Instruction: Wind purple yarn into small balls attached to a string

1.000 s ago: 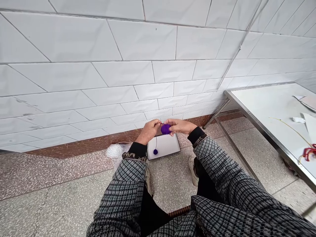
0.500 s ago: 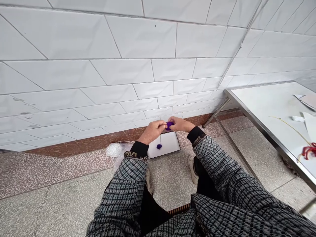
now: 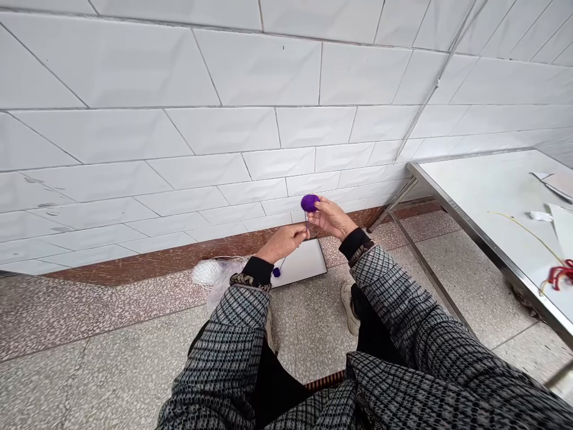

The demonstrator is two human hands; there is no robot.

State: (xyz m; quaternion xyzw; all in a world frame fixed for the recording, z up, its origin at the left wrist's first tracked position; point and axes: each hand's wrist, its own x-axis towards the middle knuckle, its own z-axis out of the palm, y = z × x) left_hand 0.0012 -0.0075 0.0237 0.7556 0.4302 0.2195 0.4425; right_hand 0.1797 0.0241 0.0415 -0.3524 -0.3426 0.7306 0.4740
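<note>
A purple ball of yarn (image 3: 310, 203) is held up by the fingertips of my right hand (image 3: 330, 217). From it a purple strand (image 3: 307, 221) drops to my left hand (image 3: 285, 242), whose thumb and fingers pinch it just below the ball. The strand runs on down to a smaller, darker purple yarn ball (image 3: 276, 272) in the shallow white box (image 3: 304, 264) on the floor. My left wrist and sleeve hide the box's left part.
White yarn (image 3: 207, 272) in a clear plastic bag lies on the floor left of the box. A metal-edged table (image 3: 474, 191) stands at right, bearing red yarn (image 3: 559, 275), a yellow strand and paper pieces. A tiled wall (image 3: 250, 125) rises ahead.
My right hand has lifted and turned the yarn ball upward. My left hand has moved slightly down, away from the ball. In the box, the smaller ball has shifted left.
</note>
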